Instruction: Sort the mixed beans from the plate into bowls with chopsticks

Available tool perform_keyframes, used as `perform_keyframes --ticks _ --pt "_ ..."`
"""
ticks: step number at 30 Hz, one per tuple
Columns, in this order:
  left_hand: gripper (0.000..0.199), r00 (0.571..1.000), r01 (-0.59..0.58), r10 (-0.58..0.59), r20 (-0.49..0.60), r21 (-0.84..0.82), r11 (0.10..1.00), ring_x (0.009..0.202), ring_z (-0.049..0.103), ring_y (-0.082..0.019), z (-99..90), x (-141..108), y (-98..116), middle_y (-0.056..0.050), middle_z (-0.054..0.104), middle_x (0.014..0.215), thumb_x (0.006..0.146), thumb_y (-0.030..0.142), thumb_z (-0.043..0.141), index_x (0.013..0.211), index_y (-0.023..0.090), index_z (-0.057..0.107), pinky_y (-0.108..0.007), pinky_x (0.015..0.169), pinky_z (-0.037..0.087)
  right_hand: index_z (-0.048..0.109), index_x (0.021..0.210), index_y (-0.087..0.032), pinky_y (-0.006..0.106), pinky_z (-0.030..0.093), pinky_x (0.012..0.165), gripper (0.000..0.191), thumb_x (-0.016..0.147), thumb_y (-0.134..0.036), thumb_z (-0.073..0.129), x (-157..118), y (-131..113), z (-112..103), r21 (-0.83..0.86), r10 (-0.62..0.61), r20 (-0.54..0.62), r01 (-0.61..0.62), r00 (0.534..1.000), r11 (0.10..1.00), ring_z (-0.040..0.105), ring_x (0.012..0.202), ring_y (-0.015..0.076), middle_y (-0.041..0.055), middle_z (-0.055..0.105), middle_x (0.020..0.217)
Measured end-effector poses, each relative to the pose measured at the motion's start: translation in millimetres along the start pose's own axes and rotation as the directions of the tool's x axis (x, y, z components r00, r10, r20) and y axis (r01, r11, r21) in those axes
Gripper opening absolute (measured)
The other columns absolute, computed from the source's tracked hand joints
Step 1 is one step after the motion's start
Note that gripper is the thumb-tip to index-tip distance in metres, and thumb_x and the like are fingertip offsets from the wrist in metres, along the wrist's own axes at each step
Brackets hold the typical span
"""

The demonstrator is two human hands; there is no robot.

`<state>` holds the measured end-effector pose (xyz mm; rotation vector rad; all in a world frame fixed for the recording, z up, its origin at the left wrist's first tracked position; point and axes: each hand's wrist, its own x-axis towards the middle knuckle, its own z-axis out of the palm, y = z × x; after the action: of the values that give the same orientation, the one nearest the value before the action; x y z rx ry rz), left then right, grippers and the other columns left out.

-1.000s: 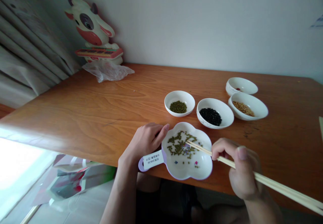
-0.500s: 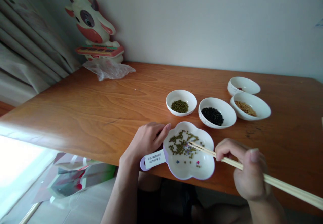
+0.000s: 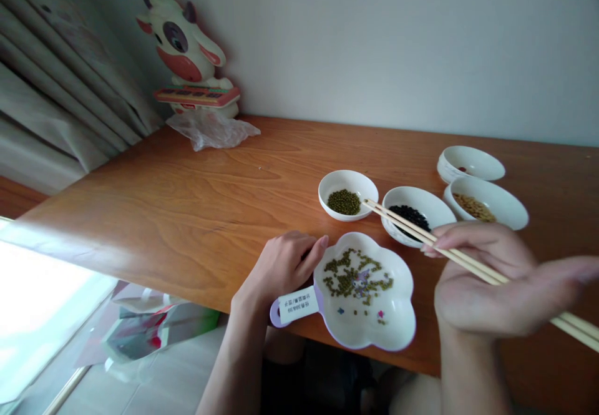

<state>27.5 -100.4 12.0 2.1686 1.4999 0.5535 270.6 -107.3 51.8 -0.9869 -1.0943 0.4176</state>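
My right hand [image 3: 491,284] holds a pair of wooden chopsticks [image 3: 449,254], palm turned up. Their tips are over the right rim of a white bowl of green mung beans [image 3: 373,184]; a tiny green speck, apparently a bean, shows between them. My left hand [image 3: 287,262] is curled on the table with its thumb at the left rim of a white flower-shaped dish [image 3: 395,309]; its fingertips are hidden. Scattered mung beans [image 3: 346,281] lie in the dish over a printed cartoon. Its purple handle [image 3: 276,314] carries a paper label [image 3: 298,304].
A bowl of black beans [image 3: 437,206] stands under the chopsticks. Right of it are a bowl of tan seeds or nuts [image 3: 508,203] and a bowl with a few reddish pieces [image 3: 486,165]. A cow toy keyboard [image 3: 196,93] and plastic bag [image 3: 218,131] sit back left.
My right hand has lifted and turned palm up, carrying the chopstick tips from the flower-shaped dish to the mung bean bowl. My left hand stays by the dish; the view has shifted slightly.
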Motion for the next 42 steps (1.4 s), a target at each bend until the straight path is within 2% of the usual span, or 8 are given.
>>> perform_keyframes --ticks 5,11,14,17,21,28,36,42 --pt "0.054 1.0 -0.015 0.015 0.001 -0.003 1.0 0.074 0.062 -0.018 2.1 0 -2 -0.004 0.071 0.08 0.116 0.05 0.034 0.076 0.021 0.059 -0.031 0.074 0.039 0.07 0.067 -0.026 0.04 0.044 0.067 0.076 0.11 -0.064 0.021 2 -4 15 -0.038 0.073 0.035 -0.072 0.997 0.997 0.063 0.067 0.025 0.007 0.066 0.063" --pt "0.054 1.0 -0.011 0.011 0.01 -0.009 1.0 0.071 0.059 -0.017 -1.6 0 1 -0.003 0.069 0.08 0.116 0.049 0.035 0.077 0.021 0.059 -0.032 0.07 0.035 0.07 0.062 -0.025 0.04 0.047 0.064 0.084 0.107 -0.073 0.017 -12 -4 -21 -0.077 0.111 0.145 -0.101 0.983 0.992 0.065 0.066 0.0255 0.0074 0.066 0.06" --pt "0.054 1.0 -0.02 0.02 0.013 -0.02 1.0 0.067 0.055 -0.016 -4.9 -2 1 -0.002 0.066 0.077 0.116 0.05 0.036 0.075 0.021 0.056 -0.032 0.068 0.033 0.072 0.062 -0.024 0.038 0.048 0.063 0.089 0.103 -0.08 0.016 -19 -5 -41 -0.123 0.157 0.3 -0.125 0.941 0.985 0.065 0.069 0.0252 0.0074 0.066 0.061" --pt "0.054 0.999 -0.037 0.039 0.033 -0.064 0.997 0.067 0.052 -0.015 -8.4 -4 -2 -0.001 0.064 0.075 0.116 0.049 0.034 0.075 0.02 0.052 -0.032 0.069 0.033 0.072 0.062 -0.024 0.036 0.047 0.06 0.092 0.101 -0.082 0.014 -26 -5 -53 -0.16 0.184 0.383 -0.132 0.905 0.978 0.063 0.067 0.0235 0.0065 0.066 0.062" --pt "0.053 0.996 -0.058 0.063 0.061 -0.086 0.995 0.069 0.052 -0.014 -10.1 -5 -2 0.0 0.063 0.075 0.115 0.049 0.039 0.074 0.02 0.055 -0.031 0.069 0.033 0.071 0.063 -0.024 0.035 0.045 0.058 0.088 0.103 -0.08 0.016 -32 -3 -56 -0.189 0.229 0.406 -0.164 0.885 0.968 0.061 0.065 0.0217 0.0053 0.065 0.062" --pt "0.052 0.997 0.001 0.005 0.075 -0.086 0.996 0.067 0.051 -0.013 -6.2 -4 2 0.0 0.064 0.074 0.114 0.049 0.04 0.075 0.019 0.057 -0.031 0.067 0.032 0.069 0.068 -0.025 0.035 0.042 0.06 0.082 0.104 -0.077 0.017 -35 -1 -56 -0.241 0.286 0.465 -0.191 0.838 0.952 0.06 0.067 0.0217 0.0045 0.065 0.068" --pt "0.053 0.998 0.022 -0.018 0.06 -0.073 0.997 0.068 0.052 -0.014 -4.2 -4 1 0.0 0.064 0.073 0.113 0.051 0.042 0.073 0.02 0.057 -0.031 0.067 0.032 0.065 0.078 -0.026 0.036 0.041 0.065 0.076 0.105 -0.076 0.014 -38 4 -69 -0.251 0.285 0.599 -0.163 0.748 0.954 0.058 0.07 0.0209 0.0022 0.062 0.074" --pt "0.052 0.998 0.003 0.002 0.061 -0.075 0.997 0.066 0.05 -0.013 -3.1 -3 0 0.0 0.062 0.071 0.112 0.048 0.044 0.071 0.019 0.055 -0.031 0.066 0.032 0.065 0.08 -0.026 0.036 0.041 0.065 0.074 0.107 -0.072 0.014 -38 3 -68 -0.245 0.265 0.602 -0.142 0.753 0.959 0.059 0.07 0.0207 0.0024 0.064 0.074"
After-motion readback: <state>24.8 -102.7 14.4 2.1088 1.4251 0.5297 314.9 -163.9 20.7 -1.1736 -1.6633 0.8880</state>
